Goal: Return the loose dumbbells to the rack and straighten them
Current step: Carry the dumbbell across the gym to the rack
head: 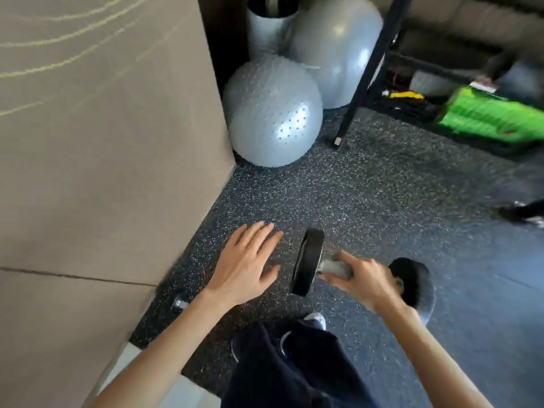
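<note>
A black dumbbell (309,262) with round end plates and a grey metal handle hangs above the speckled rubber floor. My right hand (365,282) grips its handle between the two plates. My left hand (245,265) is spread flat with straight fingers just left of the near plate, apart from it and holding nothing. Part of a second dumbbell (180,303) shows on the floor by the wall, under my left forearm. The black frame of a rack (365,69) stands at the upper right.
A beige wall (103,142) fills the left side. Two grey exercise balls (273,113) and a white bin (266,28) crowd the corner. A green object (485,116) lies under the rack. Someone's shoe (521,212) shows at the right edge.
</note>
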{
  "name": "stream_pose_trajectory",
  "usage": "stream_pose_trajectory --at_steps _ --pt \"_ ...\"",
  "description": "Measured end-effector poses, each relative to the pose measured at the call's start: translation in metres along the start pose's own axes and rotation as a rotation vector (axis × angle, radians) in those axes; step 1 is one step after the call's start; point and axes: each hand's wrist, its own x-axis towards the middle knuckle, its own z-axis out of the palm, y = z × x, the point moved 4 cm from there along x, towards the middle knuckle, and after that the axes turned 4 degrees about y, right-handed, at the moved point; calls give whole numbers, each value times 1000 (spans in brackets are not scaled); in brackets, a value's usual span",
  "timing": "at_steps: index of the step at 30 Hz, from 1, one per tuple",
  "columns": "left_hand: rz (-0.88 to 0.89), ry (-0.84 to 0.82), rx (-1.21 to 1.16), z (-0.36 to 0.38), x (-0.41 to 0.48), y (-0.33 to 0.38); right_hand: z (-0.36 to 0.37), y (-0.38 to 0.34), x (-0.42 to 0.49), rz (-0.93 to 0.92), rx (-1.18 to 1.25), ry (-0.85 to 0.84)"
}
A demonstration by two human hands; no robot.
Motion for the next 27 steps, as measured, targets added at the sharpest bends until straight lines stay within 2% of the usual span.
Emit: stream_pose_trajectory --at_steps 5,9,13,27 --pt "231 -49 29 18 68 68 -22 86 -47 241 -24 118" --pt "443 -85 21 33 118 141 -40 142 -102 443 64 278" --pt "671 -122 3 43 160 219 -45 186 -158 676 122 359" --pt "1394 -217 1 71 246 452 -53 263 -301 1346 203 488"
